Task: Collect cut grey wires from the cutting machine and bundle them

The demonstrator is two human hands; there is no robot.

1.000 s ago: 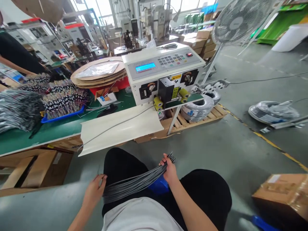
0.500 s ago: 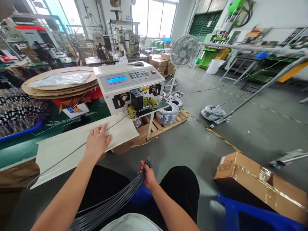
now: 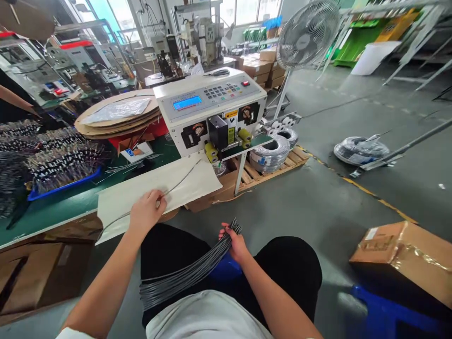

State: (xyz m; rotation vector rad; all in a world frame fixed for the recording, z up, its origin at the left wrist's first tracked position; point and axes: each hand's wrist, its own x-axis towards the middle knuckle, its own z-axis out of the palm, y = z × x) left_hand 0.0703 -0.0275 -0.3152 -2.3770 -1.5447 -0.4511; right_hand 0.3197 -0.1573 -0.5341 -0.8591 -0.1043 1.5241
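My left hand (image 3: pixel 147 209) is closed on a single grey cable (image 3: pixel 183 178), thumb and fingers pinched around it just above a cream sheet (image 3: pixel 116 200). The cable runs out from both sides of this hand, and its upper end lies just short of the yellow rollers (image 3: pixel 211 153) of a white wire-cutting machine (image 3: pixel 173 125). Over my lap, my right hand (image 3: pixel 236 242) grips a thick bundle of grey cables (image 3: pixel 187 278) near one end. The bundle's cut tips poke out above the fist, and the rest droops leftward across my thigh.
A blue tray (image 3: pixel 65 184) of wire assemblies and stacked cardboard discs (image 3: pixel 120 115) sit left on the green bench (image 3: pixel 81 207). Cable coils (image 3: pixel 270 155) rest on a pallet beyond the machine. A floor fan (image 3: pixel 307 37) stands behind; a carton (image 3: pixel 399 256) is at right. Another person's arm (image 3: pixel 16 99) shows far left.
My left hand has gone from lying spread over the cable to pinching it. The cable's upper end has come away from the rollers. The view has shifted; my right hand still holds the bundle.
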